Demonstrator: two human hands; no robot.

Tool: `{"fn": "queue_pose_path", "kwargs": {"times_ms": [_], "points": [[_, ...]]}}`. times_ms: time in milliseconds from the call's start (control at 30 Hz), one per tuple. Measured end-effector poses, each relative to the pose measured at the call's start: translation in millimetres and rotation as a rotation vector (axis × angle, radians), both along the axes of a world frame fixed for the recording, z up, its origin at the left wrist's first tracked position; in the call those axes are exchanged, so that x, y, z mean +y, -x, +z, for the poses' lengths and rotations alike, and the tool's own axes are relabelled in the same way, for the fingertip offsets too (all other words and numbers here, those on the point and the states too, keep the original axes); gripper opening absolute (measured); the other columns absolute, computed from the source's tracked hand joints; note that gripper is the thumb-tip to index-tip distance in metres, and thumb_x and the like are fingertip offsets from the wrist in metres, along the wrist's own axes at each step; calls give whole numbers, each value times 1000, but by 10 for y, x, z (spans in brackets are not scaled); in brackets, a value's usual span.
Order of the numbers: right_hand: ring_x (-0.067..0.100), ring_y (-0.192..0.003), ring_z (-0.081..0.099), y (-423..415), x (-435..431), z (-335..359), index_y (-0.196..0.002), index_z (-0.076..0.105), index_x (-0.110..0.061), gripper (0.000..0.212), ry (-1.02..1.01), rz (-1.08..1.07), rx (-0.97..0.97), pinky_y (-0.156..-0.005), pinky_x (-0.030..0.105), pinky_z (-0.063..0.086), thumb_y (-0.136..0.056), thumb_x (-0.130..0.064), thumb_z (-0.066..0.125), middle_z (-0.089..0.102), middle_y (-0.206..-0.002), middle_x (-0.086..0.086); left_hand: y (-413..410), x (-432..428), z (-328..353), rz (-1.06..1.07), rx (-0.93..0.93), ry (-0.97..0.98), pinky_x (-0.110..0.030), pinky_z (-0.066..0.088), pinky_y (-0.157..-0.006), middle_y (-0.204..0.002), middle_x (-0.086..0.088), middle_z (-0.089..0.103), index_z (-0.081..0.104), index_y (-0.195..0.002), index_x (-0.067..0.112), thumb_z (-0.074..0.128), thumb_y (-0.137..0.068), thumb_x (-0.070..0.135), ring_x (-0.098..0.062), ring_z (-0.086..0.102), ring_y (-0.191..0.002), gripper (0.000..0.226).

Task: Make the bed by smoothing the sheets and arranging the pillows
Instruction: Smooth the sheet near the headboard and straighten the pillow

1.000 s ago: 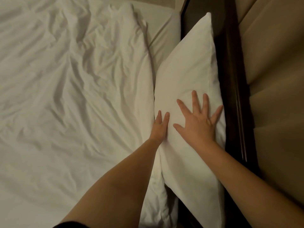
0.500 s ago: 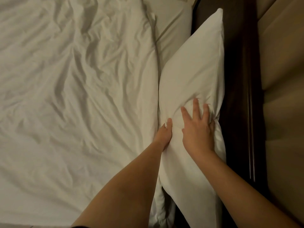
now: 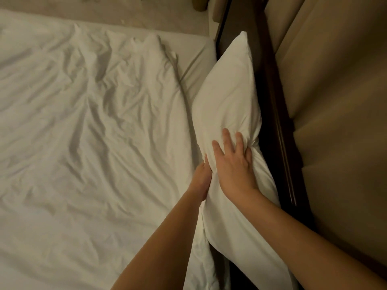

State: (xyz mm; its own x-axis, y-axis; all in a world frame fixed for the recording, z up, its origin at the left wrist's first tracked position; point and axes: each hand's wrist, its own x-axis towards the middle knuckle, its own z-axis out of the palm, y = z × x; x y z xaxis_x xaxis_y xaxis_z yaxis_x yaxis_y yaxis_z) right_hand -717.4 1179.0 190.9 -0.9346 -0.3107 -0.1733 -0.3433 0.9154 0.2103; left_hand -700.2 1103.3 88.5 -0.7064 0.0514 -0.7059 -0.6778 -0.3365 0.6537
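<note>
At the near edge, right of centre, two bare forearms lead to a white pillow point(image 3: 230, 95) that leans along the dark wooden headboard point(image 3: 272, 114) on the right. The left hand point(image 3: 201, 178) clasps the pillow's left side, its fingers mostly tucked out of sight beneath the fabric. The right hand point(image 3: 233, 164) lies on top, fingers slightly spread and curled in, bunching the cover at their tips. Left of the pillow lies a creased white duvet point(image 3: 94, 132). Farther off a strip of fitted sheet point(image 3: 201, 59) shows, then the floor point(image 3: 146, 15).
</note>
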Motion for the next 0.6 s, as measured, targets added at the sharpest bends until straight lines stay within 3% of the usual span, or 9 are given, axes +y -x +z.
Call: {"fn": "queue_pose_path", "kwargs": {"times_ms": [200, 433, 533, 600], "points": [[42, -152, 11, -37, -67, 634, -154, 35, -23, 62, -2, 2, 138, -115, 59, 29, -93, -15, 37, 12, -167, 12, 43, -90, 685, 7, 144, 20, -27, 59, -81, -107, 8, 79, 67, -131, 27, 38, -105, 64, -6, 75, -97, 54], [40, -153, 3, -81, -233, 1560, -159, 25, -26, 75, -12, 4, 301, -120, 59, 21, -91, -24, 57, 3, -169, 11, 58, -352, 1619, 64, 321, -18, -43, 51, -109, -127, 2, 74, 58, -145, 26, 30, -102, 71, -15, 69, -119, 69], [39, -154, 2, -120, -410, 1962, -158, 25, -28, 72, 12, 22, 363, -121, 59, 19, -93, -29, 54, 3, -169, 10, 17, -524, 1994, 83, 384, -35, -43, 51, -108, -126, 2, 74, 59, -144, 27, 29, -101, 72, -16, 70, -118, 69], [39, -154, 1, -179, -568, 2219, -158, 26, -28, 67, 27, 64, 393, -122, 59, 18, -93, -32, 40, 3, -169, 10, -44, -669, 2211, 108, 394, -44, -44, 52, -108, -125, 0, 75, 60, -142, 25, 31, -100, 73, -17, 71, -117, 70]]}}
